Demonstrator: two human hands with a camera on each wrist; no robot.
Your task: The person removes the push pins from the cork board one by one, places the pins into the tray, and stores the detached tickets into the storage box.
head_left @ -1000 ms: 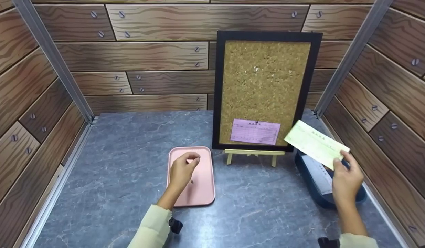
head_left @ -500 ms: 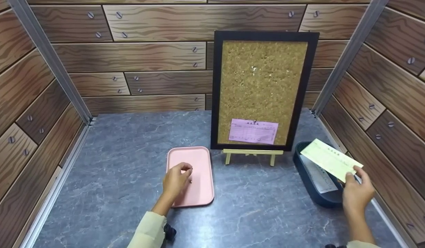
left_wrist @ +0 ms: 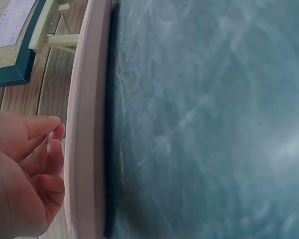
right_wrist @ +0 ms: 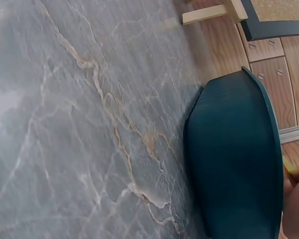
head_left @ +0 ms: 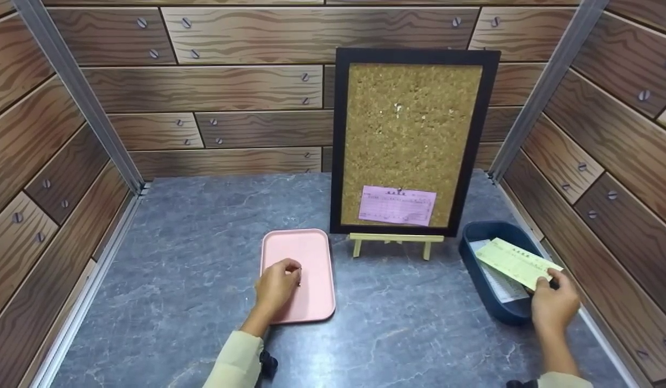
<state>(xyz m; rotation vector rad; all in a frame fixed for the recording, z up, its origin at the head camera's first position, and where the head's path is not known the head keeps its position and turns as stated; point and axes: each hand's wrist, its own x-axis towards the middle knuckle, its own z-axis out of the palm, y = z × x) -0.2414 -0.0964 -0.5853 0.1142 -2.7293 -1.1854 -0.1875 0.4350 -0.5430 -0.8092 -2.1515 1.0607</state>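
Over the pink tray, my left hand has its thumb and fingertips brought together on what looks like a tiny dark pushpin. Just below those fingertips a second small speck, probably another pin, lies on the tray. In the left wrist view the left hand is seen beside the tray's rim, and the pin is hidden. My right hand pinches a light green printed slip by its near right corner, over the dark blue bin. White printed paper lies inside that bin.
A black-framed cork board stands on a small pale wooden easel at the back. A pink printed slip is pinned near its bottom. Wood-patterned walls enclose the grey marbled table.
My right hand has carried the green slip away from the board and lowered it over the bin. The left hand has come down and slightly left over the pink tray.
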